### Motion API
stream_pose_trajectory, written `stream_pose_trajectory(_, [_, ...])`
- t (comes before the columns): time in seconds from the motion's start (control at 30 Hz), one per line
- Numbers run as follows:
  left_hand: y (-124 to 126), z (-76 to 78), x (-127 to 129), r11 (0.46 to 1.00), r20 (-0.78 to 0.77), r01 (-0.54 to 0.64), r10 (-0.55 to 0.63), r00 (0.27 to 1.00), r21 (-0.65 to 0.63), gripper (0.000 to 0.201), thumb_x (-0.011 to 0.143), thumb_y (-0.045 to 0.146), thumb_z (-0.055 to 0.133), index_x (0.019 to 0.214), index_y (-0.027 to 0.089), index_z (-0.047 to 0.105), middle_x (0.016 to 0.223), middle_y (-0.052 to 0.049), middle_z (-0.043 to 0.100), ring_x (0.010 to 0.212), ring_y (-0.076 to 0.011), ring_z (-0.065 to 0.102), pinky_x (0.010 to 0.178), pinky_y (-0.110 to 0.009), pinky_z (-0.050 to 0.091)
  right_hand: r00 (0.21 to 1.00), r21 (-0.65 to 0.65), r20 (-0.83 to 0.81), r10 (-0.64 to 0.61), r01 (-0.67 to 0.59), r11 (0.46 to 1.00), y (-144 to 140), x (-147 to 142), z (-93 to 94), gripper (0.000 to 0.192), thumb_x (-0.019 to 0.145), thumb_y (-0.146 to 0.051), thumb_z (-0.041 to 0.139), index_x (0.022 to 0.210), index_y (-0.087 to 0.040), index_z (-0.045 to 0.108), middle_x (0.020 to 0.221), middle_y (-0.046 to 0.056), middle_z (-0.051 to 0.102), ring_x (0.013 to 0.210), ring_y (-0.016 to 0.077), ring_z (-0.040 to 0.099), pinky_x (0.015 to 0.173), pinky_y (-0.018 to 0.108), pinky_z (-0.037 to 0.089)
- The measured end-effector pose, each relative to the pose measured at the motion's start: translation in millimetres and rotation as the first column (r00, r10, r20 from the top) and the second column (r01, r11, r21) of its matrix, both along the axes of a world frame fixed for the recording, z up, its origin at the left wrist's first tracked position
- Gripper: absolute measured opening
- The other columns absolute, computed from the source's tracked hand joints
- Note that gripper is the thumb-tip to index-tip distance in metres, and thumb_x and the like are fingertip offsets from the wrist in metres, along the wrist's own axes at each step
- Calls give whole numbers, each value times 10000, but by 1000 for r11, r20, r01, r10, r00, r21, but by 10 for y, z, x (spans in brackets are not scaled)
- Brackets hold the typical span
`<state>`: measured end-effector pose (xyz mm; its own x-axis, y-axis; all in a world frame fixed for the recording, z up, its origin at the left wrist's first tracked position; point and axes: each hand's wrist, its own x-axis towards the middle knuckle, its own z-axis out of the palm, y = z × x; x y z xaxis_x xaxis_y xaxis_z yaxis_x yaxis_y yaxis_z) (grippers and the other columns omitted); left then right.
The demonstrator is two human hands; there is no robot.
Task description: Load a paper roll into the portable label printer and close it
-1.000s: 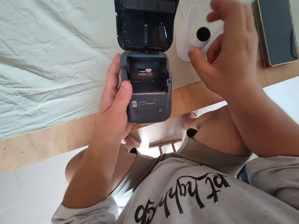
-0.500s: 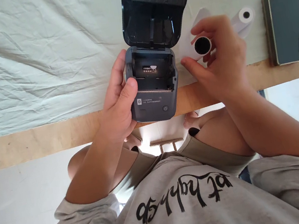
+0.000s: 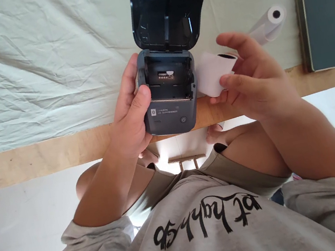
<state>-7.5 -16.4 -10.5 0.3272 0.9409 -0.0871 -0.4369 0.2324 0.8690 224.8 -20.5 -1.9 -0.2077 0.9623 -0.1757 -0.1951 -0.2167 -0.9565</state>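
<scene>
1. Left hand (image 3: 129, 115) wraps round the side of the small grey printer (image 3: 167, 99), thumb on its front top; printer sits at the near edge of the table (image 3: 46, 157), lid (image 3: 166, 9) flipped up, paper bay open.
2. Right hand (image 3: 250, 80) pinches a white paper roll (image 3: 213, 72) btwn thumb & fingers, just beside the printer's right side, not yet in the bay.
3. Risk: printer overhangs the edge, so a push could tip it off. Roll could go in the wrong way round, or loose paper snag.
4. Second roll (image 3: 268, 23) & a dark box (image 3: 323, 26) lie further right, apart.
5. Hidden: lid top cut off by frame; loose end of held roll hard to make out; bay label unreadable.
</scene>
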Motion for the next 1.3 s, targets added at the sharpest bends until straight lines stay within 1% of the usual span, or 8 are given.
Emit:
stream_pose_trajectory(0.17, [-12, 10, 15, 1000, 4, -27, 27, 1000, -17, 346, 951, 344, 482, 1293, 305, 512, 1360, 13, 545, 1245, -205, 557, 939, -337, 550, 998, -125, -50, 25, -31, 992, 53, 26, 17, 215, 812, -362, 629, 1025, -340, 645, 923, -43, 609, 812, 104, 585, 597, 230, 523])
stream_pose_trajectory(0.37, [-13, 29, 19, 1000, -22, -18, 18, 1000, -22, 404, 946, 383, 479, 1335, 275, 461, 1357, -40, 533, 1270, -258, 545, 981, -422, 514, 999, -35, 28, -16, 17, 999, -54, -113, 142, 330, 773, -286, 738, 1075, -325, 611, 873, -27, 544, 729, 93, 544, 630, 237, 541])
stream_pose_trajectory(0.47, [-7, 22, 3, 999, -50, -3, 1, 999, -40, 453, 911, 430, 531, 1342, 313, 456, 1394, -30, 517, 1310, -261, 521, 1017, -421, 499, 999, -126, -14, -36, 34, 991, -59, -139, 161, 313, 828, -268, 642, 1135, -298, 585, 934, -11, 571, 808, 121, 587, 660, 266, 573])
stream_pose_trajectory(0.63, [0, 12, -10, 1000, -56, 7, -9, 998, -20, 396, 931, 390, 499, 1321, 326, 483, 1365, -13, 542, 1237, -231, 561, 938, -370, 546, 993, -289, -30, -116, 102, 952, -10, -130, 148, 219, 869, -336, 513, 1013, -227, 637, 766, 9, 504, 657, 103, 516, 505, 209, 485])
stream_pose_trajectory(0.83, [-8, 60, 8, 999, -55, 17, -19, 998, -31, 379, 964, 354, 443, 1339, 300, 466, 1364, -15, 531, 1228, -219, 568, 989, -403, 540, 988, -182, 56, -142, 150, 972, -55, -184, 229, 58, 903, -252, 546, 947, -248, 585, 735, -33, 508, 590, 61, 499, 483, 159, 443])
stream_pose_trajectory(1.13, [-3, 25, 5, 999, -11, 23, -23, 1000, -24, 424, 951, 366, 479, 1364, 280, 436, 1375, -12, 553, 1260, -214, 568, 1032, -389, 521, 992, -264, -122, -23, -10, 964, 39, -90, 92, 410, 795, -561, 613, 1057, -245, 613, 916, 37, 625, 766, 136, 631, 457, 201, 475])
stream_pose_trajectory(1.2, [-1, 20, 8, 999, -25, 23, -23, 999, -22, 422, 950, 365, 480, 1361, 282, 436, 1363, -11, 553, 1257, -225, 568, 1010, -390, 535, 997, -202, -67, -24, 10, 979, 4, -93, 118, 402, 765, -542, 667, 1040, -251, 625, 908, 29, 597, 727, 123, 604, 447, 202, 449])
stream_pose_trajectory(1.3, [1, 15, 18, 1000, -37, 14, -14, 999, -8, 397, 941, 366, 491, 1332, 301, 465, 1314, -6, 574, 1265, -235, 552, 995, -391, 545, 977, 142, 183, -110, 85, 986, -110, -157, 236, 334, 787, -384, 688, 1110, -327, 625, 977, 21, 575, 721, 129, 586, 499, 249, 474])
